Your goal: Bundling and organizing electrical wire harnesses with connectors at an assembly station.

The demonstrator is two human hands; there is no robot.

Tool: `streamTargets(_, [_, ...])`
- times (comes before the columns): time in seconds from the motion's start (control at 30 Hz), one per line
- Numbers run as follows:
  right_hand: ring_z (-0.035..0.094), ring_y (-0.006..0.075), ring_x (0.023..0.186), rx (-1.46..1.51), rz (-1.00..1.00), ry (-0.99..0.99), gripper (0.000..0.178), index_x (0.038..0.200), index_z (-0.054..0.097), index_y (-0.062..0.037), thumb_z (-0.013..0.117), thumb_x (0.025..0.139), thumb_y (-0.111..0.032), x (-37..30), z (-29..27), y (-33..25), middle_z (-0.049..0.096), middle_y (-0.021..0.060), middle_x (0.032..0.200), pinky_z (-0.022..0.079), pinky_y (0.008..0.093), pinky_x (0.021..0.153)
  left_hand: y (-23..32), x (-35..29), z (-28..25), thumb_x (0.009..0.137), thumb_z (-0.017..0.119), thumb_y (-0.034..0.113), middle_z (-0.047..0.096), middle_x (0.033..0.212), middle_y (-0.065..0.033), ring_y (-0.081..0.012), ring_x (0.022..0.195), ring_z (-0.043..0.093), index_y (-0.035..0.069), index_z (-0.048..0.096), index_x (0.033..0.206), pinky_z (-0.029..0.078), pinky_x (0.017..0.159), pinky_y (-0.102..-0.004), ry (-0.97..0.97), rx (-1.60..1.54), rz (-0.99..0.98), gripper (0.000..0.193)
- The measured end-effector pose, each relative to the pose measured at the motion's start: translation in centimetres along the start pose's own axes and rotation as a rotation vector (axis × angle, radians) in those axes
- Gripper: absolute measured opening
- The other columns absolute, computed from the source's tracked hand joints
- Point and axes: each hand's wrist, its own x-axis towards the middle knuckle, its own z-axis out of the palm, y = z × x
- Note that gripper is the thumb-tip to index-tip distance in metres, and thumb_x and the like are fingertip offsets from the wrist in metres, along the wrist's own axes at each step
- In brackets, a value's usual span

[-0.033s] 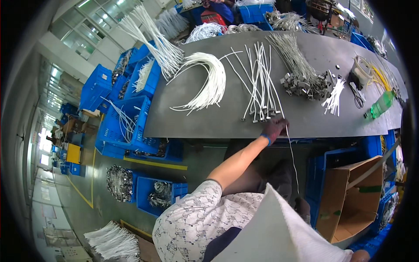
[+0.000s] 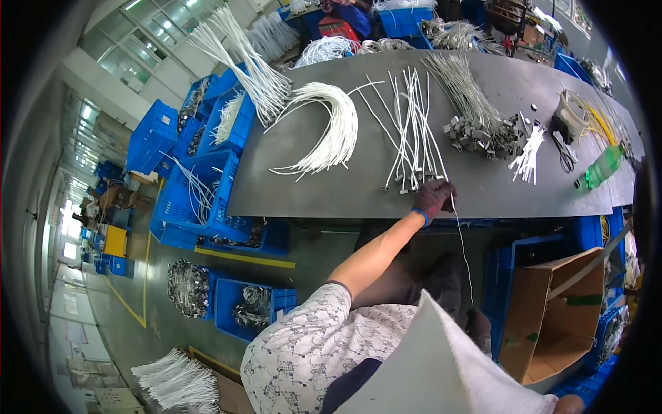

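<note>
My left hand [image 2: 434,196], in a dark reddish glove with a blue cuff, is closed at the table's front edge. It pinches a thin pale wire [image 2: 463,248] close to the end of a white sleeved cable [image 2: 437,148]. From these fingers the wire hangs in a slight curve toward my right hand [image 2: 477,324], low beside my leg. That hand wears a dark glove and looks closed at the wire's lower end; its fingers are partly hidden. Several white cables with small metal end pieces [image 2: 414,185] lie just beyond my left hand.
On the grey table [image 2: 276,200] lie a curved white cable bundle [image 2: 338,124], grey wires with metal blocks [image 2: 483,131], short white tubes [image 2: 529,153] and a green bottle [image 2: 604,165]. Blue crates [image 2: 193,200] stand at the left. An open cardboard box [image 2: 552,317] is at the right.
My left hand has turned slightly at the wrist, still pinching in the same place. The wire and my right hand have barely moved.
</note>
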Motion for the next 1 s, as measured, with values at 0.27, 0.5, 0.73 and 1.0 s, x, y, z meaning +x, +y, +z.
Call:
streamTargets(0.27, [0.067, 0.0397, 0.089, -0.060, -0.137, 0.216, 0.019, 0.101, 0.069, -0.0089, 0.054, 0.089, -0.008, 0.0, -2.9, -4.0, 0.069, 0.0184, 0.092, 0.053, 0.0463, 0.075, 2.1, -0.5, -3.2, 0.094, 0.065, 0.018, 0.069, 0.080, -0.0098, -0.0223, 0.061, 0.070, 0.002, 0.064, 0.098, 0.060, 0.051, -0.0377, 0.085, 0.038, -0.258, 0.017])
streamTargets(0.5, [0.065, 0.0384, 0.082, 0.120, -0.263, 0.536, 0.012, 0.101, 0.066, -0.0082, 0.058, 0.093, -0.012, -0.6, -6.1, -8.7, 0.066, 0.0170, 0.087, 0.052, 0.0448, 0.069, 3.2, 4.3, -10.1, 0.085, 0.070, 0.023, 0.071, 0.076, -0.0160, -0.0245, 0.068, 0.070, 0.000, 0.071, 0.091, 0.054, 0.066, -0.0397, 0.164, 0.529, 0.175, 0.024])
streamTargets(0.73, [0.065, 0.0368, 0.074, -0.006, -0.234, 0.599, 0.008, 0.094, 0.067, -0.0095, 0.066, 0.092, -0.018, -2.4, -6.5, -10.7, 0.065, 0.0148, 0.081, 0.050, 0.0433, 0.062, 6.7, 3.9, -7.2, 0.079, 0.070, 0.020, 0.071, 0.074, -0.0163, -0.0208, 0.065, 0.069, -0.001, 0.074, 0.084, 0.055, 0.063, -0.0363, 0.331, 0.704, 0.136, 0.021])
streamTargets(1.0, [0.066, 0.0376, 0.080, 0.083, -0.237, 0.453, 0.008, 0.095, 0.067, -0.0086, 0.066, 0.091, -0.015, 0.6, -7.4, -12.2, 0.067, 0.0157, 0.085, 0.052, 0.0425, 0.064, 7.5, 4.8, -7.1, 0.093, 0.066, 0.016, 0.071, 0.086, -0.0134, -0.0222, 0.075, 0.072, -0.002, 0.066, 0.102, 0.063, 0.072, -0.0366, 0.027, 0.057, -0.152, 0.020])
